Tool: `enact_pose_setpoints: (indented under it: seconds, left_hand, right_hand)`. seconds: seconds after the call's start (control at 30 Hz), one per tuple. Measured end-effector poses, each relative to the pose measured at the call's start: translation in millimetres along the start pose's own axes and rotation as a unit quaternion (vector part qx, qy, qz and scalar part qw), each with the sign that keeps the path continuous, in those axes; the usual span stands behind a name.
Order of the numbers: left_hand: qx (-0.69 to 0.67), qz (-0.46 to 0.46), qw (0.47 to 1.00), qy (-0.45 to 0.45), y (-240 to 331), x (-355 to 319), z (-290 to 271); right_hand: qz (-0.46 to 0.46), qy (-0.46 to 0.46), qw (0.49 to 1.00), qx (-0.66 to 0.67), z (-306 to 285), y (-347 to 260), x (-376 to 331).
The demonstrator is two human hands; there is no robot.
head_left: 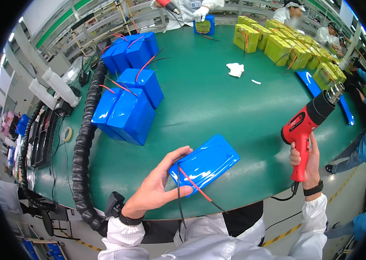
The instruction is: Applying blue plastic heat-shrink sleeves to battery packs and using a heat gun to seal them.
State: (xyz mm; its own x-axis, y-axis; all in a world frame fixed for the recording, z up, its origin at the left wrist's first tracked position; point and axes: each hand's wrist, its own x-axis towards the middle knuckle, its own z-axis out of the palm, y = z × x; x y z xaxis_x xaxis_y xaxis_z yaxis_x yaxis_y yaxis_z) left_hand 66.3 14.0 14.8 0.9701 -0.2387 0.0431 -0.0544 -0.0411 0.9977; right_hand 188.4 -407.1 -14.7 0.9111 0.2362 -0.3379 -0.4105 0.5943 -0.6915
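Note:
My left hand grips one end of a blue shrink-wrapped battery pack, thumb and fingers on either side of it. The pack is tilted above the green table near its front edge, and a red and a black wire trail from its held end toward me. Off to the right, my right hand is wrapped round the handle of a red heat gun. Its metal nozzle points up and to the right, away from the pack.
Finished-looking blue packs stand at the left beside a black ribbed hose. Yellow-green packs fill the far right, near a flat blue sleeve. Crumpled white paper lies mid-table. Across the table, a gloved hand holds another pack.

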Motion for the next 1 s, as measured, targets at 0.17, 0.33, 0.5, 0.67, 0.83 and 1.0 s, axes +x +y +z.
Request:
enact_pose_setpoints:
  seconds: [0.17, 0.33, 0.5, 0.67, 0.83, 1.0]
  left_hand:
    - [0.001, -0.016, 1.000, 0.016, -0.3, 0.2, 0.5]
    - [0.003, -0.022, 0.998, 0.055, 5.1, 1.0, 6.0]
    - [0.069, -0.029, 0.994, 0.077, 10.5, 1.4, 7.0]
    - [0.048, -0.050, 0.994, 0.079, 8.8, 2.0, 8.1]
    - [-0.076, -0.054, 0.993, 0.075, 2.7, -2.7, 12.0]
    - [-0.058, -0.060, 0.995, 0.053, 11.1, 1.5, 13.5]
  right_hand:
    - [-0.008, -0.052, 0.998, -0.027, -6.6, 17.0, 21.5]
    - [0.009, -0.073, 0.997, -0.037, -21.5, 32.1, 42.6]
    - [0.033, -0.013, 0.997, -0.068, -22.1, 27.7, 52.0]
    - [0.014, -0.014, 0.989, -0.144, -19.6, 23.8, 47.0]
    - [-0.029, 0.022, 0.975, -0.221, -13.4, 23.3, 41.6]
    - [-0.037, 0.028, 0.975, -0.217, -15.1, 24.2, 41.6]
